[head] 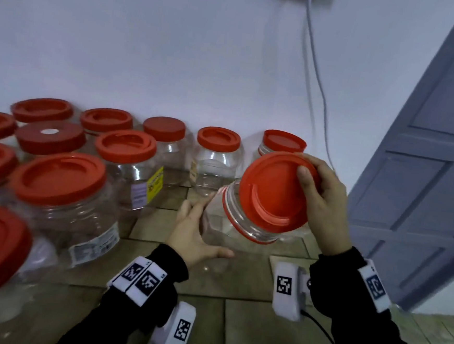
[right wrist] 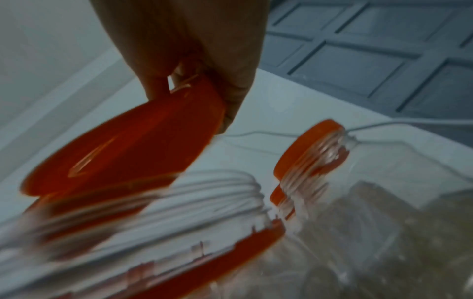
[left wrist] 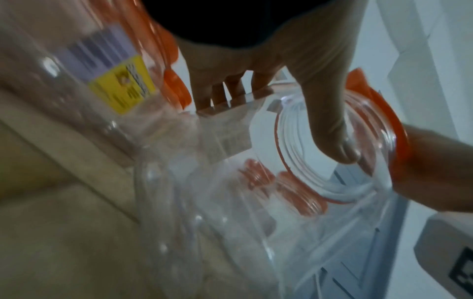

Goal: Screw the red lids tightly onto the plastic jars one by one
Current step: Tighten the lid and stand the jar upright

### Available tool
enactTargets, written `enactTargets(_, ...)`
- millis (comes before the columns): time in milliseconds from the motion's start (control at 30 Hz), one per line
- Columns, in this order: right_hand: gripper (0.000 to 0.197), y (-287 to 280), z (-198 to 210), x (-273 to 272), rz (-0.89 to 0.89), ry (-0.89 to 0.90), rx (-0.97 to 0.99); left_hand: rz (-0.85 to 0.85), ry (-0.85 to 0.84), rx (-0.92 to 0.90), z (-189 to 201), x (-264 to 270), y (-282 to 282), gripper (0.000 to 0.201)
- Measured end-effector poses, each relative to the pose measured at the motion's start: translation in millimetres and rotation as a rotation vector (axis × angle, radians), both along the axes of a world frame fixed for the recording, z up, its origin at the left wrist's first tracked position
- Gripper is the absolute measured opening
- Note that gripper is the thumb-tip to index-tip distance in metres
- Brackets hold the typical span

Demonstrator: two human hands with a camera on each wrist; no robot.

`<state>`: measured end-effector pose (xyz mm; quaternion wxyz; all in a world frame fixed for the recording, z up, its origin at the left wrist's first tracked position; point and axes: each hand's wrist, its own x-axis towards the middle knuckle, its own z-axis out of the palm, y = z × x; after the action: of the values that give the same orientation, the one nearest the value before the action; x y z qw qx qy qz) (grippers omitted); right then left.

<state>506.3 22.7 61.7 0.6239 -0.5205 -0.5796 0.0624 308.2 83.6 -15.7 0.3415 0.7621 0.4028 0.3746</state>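
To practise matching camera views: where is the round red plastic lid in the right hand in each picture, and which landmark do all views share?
Head: round red plastic lid, right of centre, at the mouth of the clear plastic jar.
Left wrist: lid's rim at right, behind the jar's neck.
Right wrist: lid left of centre.
Shared landmark: that jar's threaded neck.

Twelve red lids [head: 273, 191], twelve clear jars [head: 232, 226], one left hand [head: 191, 234], one right hand [head: 326, 204], one door [head: 425, 160], one cable [head: 317, 78].
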Motion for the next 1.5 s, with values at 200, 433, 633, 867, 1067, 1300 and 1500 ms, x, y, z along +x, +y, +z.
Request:
enactTargets(200, 0.016, 47, -25, -16, 0.115, 0.098, -0.238, 0.059, 0.067, 0.103, 9, -47, 9, 0.11)
enactTargets(433, 0.018, 77, -52, -42, 0.242, 0.222, -0.442, -0.01, 0.135, 0.113, 11, -66, 18, 0.113)
enactTargets(633, 0.016, 73, -54, -46, 0.184, 0.148, -0.435, -0.076, 0.168, 0.101, 13, -60, 22, 0.103)
enactTargets(867, 0.105, 43, -21, -37, 0.233, -0.315, -0.868, -0.118, 0.189, 0.1, 12, -58, 32, 0.114)
enactTargets(1067, 0.106, 37, -2, -36, 0.277, -0.559, -0.899, -0.164, 0.147, 0.073, 14, -60, 37, 0.108)
enactTargets(1300, 0.116, 33, 4, -32, 0.32, -0.766, -0.848, -0.178, 0.154, 0.049, 17, -67, 36, 0.104)
enactTargets(1500, 0.117, 37, 6, -37, 0.374, -0.912, -0.626, -0.176, 0.165, 0.038, 17, -72, 38, 0.101)
